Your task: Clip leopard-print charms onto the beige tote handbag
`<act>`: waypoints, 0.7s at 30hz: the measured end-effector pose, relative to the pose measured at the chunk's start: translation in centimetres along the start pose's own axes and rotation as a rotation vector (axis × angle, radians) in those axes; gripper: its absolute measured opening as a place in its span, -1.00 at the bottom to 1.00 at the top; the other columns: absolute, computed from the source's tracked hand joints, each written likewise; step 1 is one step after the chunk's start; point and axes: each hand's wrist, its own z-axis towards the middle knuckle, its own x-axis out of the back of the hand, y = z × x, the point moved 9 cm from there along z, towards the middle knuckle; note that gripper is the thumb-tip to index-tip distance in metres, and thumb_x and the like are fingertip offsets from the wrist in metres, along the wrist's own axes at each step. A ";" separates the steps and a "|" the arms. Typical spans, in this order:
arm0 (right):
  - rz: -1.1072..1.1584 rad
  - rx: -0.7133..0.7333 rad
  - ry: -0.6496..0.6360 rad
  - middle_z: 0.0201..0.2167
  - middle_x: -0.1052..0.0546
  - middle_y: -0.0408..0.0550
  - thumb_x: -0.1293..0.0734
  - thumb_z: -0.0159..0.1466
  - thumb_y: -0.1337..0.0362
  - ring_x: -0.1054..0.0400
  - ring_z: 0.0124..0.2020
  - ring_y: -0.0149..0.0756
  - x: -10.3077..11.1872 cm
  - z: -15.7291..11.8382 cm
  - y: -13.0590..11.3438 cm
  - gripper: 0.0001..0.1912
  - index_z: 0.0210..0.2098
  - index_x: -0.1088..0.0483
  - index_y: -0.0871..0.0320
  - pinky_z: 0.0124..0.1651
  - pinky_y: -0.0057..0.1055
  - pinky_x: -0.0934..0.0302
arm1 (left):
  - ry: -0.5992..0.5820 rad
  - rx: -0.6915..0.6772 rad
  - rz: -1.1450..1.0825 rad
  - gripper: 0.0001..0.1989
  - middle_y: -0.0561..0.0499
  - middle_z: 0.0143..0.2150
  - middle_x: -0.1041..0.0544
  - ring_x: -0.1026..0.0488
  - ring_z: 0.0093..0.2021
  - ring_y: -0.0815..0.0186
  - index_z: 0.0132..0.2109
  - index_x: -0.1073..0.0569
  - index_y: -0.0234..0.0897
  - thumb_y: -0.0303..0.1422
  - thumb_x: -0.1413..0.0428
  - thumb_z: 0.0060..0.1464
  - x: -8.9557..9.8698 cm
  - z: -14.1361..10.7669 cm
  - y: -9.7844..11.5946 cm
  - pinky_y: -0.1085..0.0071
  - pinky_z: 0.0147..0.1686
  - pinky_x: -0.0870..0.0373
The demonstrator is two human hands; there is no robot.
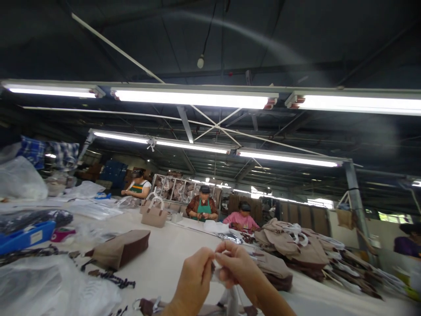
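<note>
Both hands meet above the table at the bottom centre. My left hand (197, 272) is closed, thumb and fingers pinched on something small and dark, mostly hidden. My right hand (235, 263) is closed too, its fingertips touching those of the left; a whitish bit shows between them, too small to name. Below the hands lies a brown bag part (148, 306) with a metal ring, and a pale wrapped strap rises from it under my right hand. A beige and brown bag (121, 248) lies on its side to the left.
Bags lie piled (292, 245) at the right. Plastic sheeting (55, 285), a blue tray (28, 237) and dark straps (112, 277) lie on the left. An upright handbag (154, 215) stands farther back on the white table (167, 245). Several people sit across it.
</note>
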 end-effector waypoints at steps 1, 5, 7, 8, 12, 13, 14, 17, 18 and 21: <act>-0.049 0.065 0.028 -0.69 -0.36 -0.24 -0.38 -0.08 0.12 -0.19 -0.65 -0.43 0.4 0.0 -0.6 -0.78 -0.53 -0.35 0.13 -0.56 -0.48 -0.09 | -0.012 0.003 0.009 -0.79 0.11 -0.49 -0.40 -0.35 -0.49 0.38 -0.33 -0.33 -0.20 -0.48 0.13 0.23 -0.1 0.0 0.0 0.52 -0.44 -0.20; -0.195 0.327 0.245 -0.61 -0.35 -0.22 -0.33 0.01 0.27 -0.19 -0.49 -0.37 2.7 -0.2 -3.3 -0.88 -0.62 -0.34 0.12 -0.39 -0.43 -0.04 | -0.121 0.005 0.025 -0.79 0.10 -0.49 -0.38 -0.34 -0.47 0.36 -0.35 -0.30 -0.20 -0.48 0.13 0.22 -0.9 0.3 0.4 0.48 -0.44 -0.16; -0.230 0.377 0.330 -0.65 -0.33 -0.23 -0.31 0.10 0.24 -0.19 -0.53 -0.35 3.5 -0.2 -4.1 -0.84 -0.58 -0.31 0.09 -0.42 -0.40 -0.02 | -0.179 0.011 0.010 -0.79 0.09 -0.47 -0.41 -0.35 -0.45 0.35 -0.33 -0.31 -0.19 -0.49 0.15 0.22 -1.0 0.2 0.7 0.47 -0.42 -0.17; -0.229 0.381 0.350 -0.68 -0.31 -0.24 -0.29 0.14 0.21 -0.18 -0.57 -0.35 3.8 -0.1 -4.3 -0.83 -0.55 -0.29 0.08 -0.45 -0.40 -0.01 | -0.210 0.016 0.003 -0.79 0.08 -0.45 -0.43 -0.37 -0.43 0.34 -0.30 -0.32 -0.19 -0.49 0.16 0.22 -1.1 0.0 0.8 0.47 -0.41 -0.19; -0.104 0.379 0.257 -0.73 -0.35 -0.26 -0.22 0.25 0.08 -0.19 -0.71 -0.37 2.7 -0.1 -4.8 -0.76 -0.48 -0.23 0.05 -0.58 -0.42 -0.05 | -0.296 0.013 0.053 -0.78 0.03 -0.30 -0.51 -0.44 -0.33 0.28 -0.08 -0.33 -0.19 -0.51 0.06 0.17 -1.9 -1.3 0.4 0.44 -0.34 -0.28; -0.078 0.398 0.232 -0.72 -0.37 -0.25 -0.23 0.25 0.07 -0.22 -0.70 -0.37 2.2 -0.5 -5.2 -0.75 -0.48 -0.22 0.05 -0.58 -0.43 -0.09 | -0.303 -0.001 0.091 -0.73 0.01 -0.26 -0.52 -0.46 -0.31 0.27 -0.06 -0.32 -0.19 -0.56 0.06 0.13 -2.1 -1.6 0.1 0.44 -0.31 -0.30; -0.068 0.422 0.219 -0.71 -0.38 -0.25 -0.24 0.25 0.08 -0.25 -0.69 -0.37 1.8 -0.9 -5.6 -0.75 -0.48 -0.22 0.06 -0.56 -0.44 -0.13 | -0.315 -0.024 0.132 -0.71 0.00 -0.23 -0.53 -0.48 -0.28 0.26 -0.06 -0.33 -0.19 -0.59 0.06 0.11 -2.4 -1.9 -0.3 0.43 -0.28 -0.33; -0.073 0.469 0.232 -0.70 -0.38 -0.25 -0.27 0.24 0.07 -0.31 -0.65 -0.37 1.6 -2.4 -6.9 -0.74 -0.48 -0.25 0.07 -0.50 -0.44 -0.23 | -0.415 -0.086 0.242 -0.70 -0.04 -0.18 -0.52 -0.50 -0.23 0.23 -0.10 -0.37 -0.21 -0.62 0.09 0.12 -3.6 -2.2 -1.2 0.39 -0.22 -0.39; -0.051 0.458 0.234 -0.67 -0.40 -0.23 -0.29 0.23 0.04 -0.33 -0.62 -0.35 1.9 -2.7 -6.9 -0.72 -0.48 -0.26 0.08 -0.48 -0.43 -0.27 | -0.460 -0.099 0.265 -0.72 -0.05 -0.17 -0.53 -0.51 -0.21 0.21 -0.09 -0.38 -0.22 -0.61 0.08 0.15 -3.9 -2.0 -1.2 0.37 -0.20 -0.41; 0.015 0.341 0.225 -0.28 -0.58 0.01 -0.41 0.11 -0.03 -0.50 -0.26 -0.14 3.8 -3.6 -5.0 -0.63 -0.25 -0.37 0.09 -0.22 -0.27 -0.41 | -0.542 -0.087 0.283 -0.65 -0.10 -0.07 -0.54 -0.51 -0.08 0.15 0.04 -0.37 -0.23 -0.60 0.06 0.16 -3.6 -1.2 -0.7 0.29 -0.07 -0.44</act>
